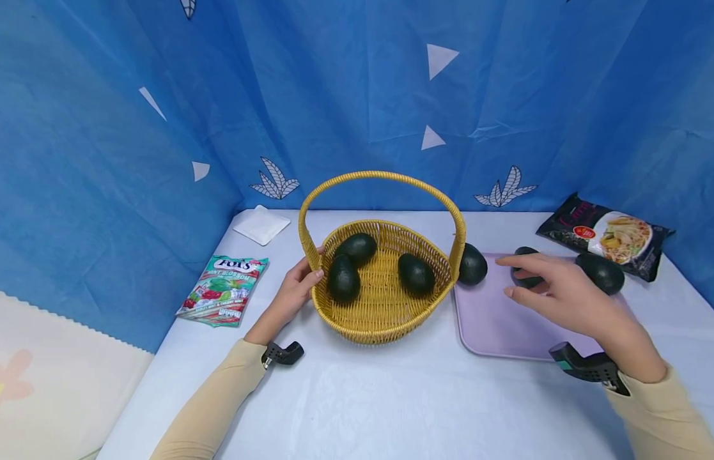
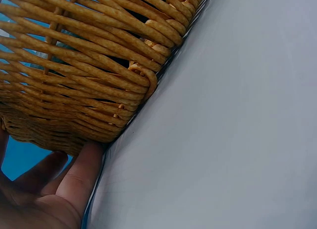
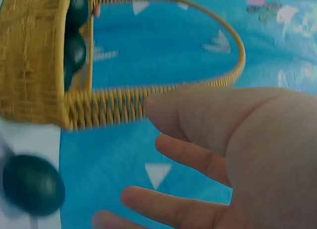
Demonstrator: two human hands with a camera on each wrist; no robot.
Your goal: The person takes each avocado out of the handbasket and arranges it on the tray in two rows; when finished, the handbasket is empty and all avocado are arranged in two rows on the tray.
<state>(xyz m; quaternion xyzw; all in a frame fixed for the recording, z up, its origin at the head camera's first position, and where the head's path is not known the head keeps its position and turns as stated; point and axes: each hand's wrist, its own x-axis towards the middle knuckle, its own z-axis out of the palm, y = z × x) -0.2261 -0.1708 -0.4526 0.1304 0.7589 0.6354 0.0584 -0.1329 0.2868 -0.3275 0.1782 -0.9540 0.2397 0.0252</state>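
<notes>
Though spread right over the middle avocado (image 1: 528,281), right hand (image 1: 564,297) not closed on anything: fingers straight and loose, contact with the fruit impossible to tell. Left hand (image 1: 293,291) grasping the basket (image 1: 385,332) at its left rim, thumb outside the weave, fingertips hooked over the edge; bracing it, by the look of it.

Step, as a judgement: reach stage of a pick, grasp not yet made. Middle avocado sitting on the far part of the purple tray (image 1: 495,326), right half of the table (image 1: 391,396).

Needs next: wrap fingers and thumb round the fruit, firm but not squeezing; round, smooth skin, likely to roll if nudged. Then lift straight up off the tray.

Around it:
- left avocado (image 1: 472,264) at the tray's far left corner, just beside the basket wall
- right avocado (image 1: 601,273) at the tray's far right edge
- three more inside the basket (image 1: 357,248) (image 1: 343,280) (image 1: 415,273)

In the way: basket handle (image 1: 385,176), arching over the middle, its right foot standing between tray and basket interior. Left avocado also close to that path.

Clear of the work: noodle packet (image 1: 606,235) at the table's far right corner, sweets bag (image 1: 224,289) at the left edge, white pad (image 1: 262,224) at the far left corner.
</notes>
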